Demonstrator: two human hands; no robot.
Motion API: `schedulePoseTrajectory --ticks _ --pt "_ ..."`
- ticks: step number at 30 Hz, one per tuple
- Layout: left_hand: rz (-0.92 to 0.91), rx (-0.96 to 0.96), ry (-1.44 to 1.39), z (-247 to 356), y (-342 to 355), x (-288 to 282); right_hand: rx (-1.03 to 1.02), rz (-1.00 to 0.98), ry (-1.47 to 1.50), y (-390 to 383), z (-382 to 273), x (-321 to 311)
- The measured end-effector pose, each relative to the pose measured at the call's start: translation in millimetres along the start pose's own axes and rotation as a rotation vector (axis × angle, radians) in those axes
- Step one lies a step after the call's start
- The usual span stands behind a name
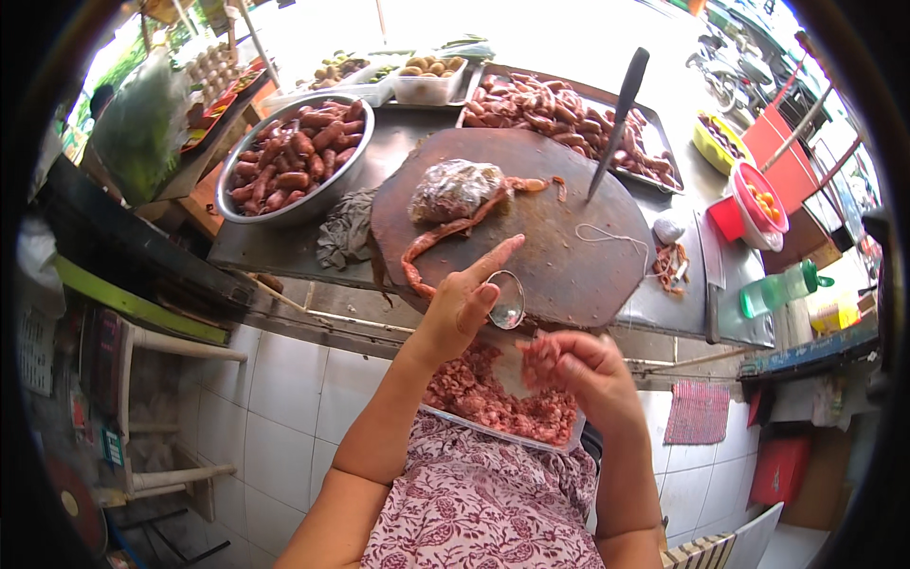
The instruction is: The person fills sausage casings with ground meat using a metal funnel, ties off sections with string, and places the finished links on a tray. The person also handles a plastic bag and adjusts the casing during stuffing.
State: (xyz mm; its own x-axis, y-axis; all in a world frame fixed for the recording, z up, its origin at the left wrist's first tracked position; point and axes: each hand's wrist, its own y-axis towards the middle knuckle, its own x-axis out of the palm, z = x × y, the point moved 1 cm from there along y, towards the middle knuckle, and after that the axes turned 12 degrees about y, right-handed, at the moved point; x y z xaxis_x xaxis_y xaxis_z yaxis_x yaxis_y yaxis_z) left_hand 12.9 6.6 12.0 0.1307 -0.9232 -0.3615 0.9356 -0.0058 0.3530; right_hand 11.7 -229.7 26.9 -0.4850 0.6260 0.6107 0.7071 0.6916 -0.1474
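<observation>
My left hand (463, 308) is at the near edge of the round wooden chopping block (569, 256), index finger stretched out. Its other fingers close around a small round-mouthed funnel (509, 305); the funnel's lower part is hidden. Between the fingertips of my right hand (590, 368) is a clump of minced meat (538, 368), just above a clear plastic tub (495, 429) on my lap, which holds more mince. A plastic-wrapped bundle (457, 190) lies on the block, with a long strip of sausage casing (415, 264) curving from it toward my left hand.
A knife (618, 123) stands upright in the block, beside white string (607, 233). Sausages fill a metal bowl (227, 194) at left and a tray (664, 142) behind. A cleaver (709, 256) and green bottle (779, 289) are at right. A grey cloth (349, 229) lies by the bowl.
</observation>
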Motion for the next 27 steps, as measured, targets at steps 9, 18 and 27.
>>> schedulePoseTrajectory --ticks 9,18,27 --pt "0.162 0.048 -0.066 2 -4 16 -0.493 0.224 -0.698 44 -24 67" --pt "0.372 -0.052 -0.232 1 -6 21 -0.784 0.132 -1.420 52 9 80" --pt "0.091 -0.131 -0.506 9 -9 10 -0.804 0.079 -1.050 38 -6 74"
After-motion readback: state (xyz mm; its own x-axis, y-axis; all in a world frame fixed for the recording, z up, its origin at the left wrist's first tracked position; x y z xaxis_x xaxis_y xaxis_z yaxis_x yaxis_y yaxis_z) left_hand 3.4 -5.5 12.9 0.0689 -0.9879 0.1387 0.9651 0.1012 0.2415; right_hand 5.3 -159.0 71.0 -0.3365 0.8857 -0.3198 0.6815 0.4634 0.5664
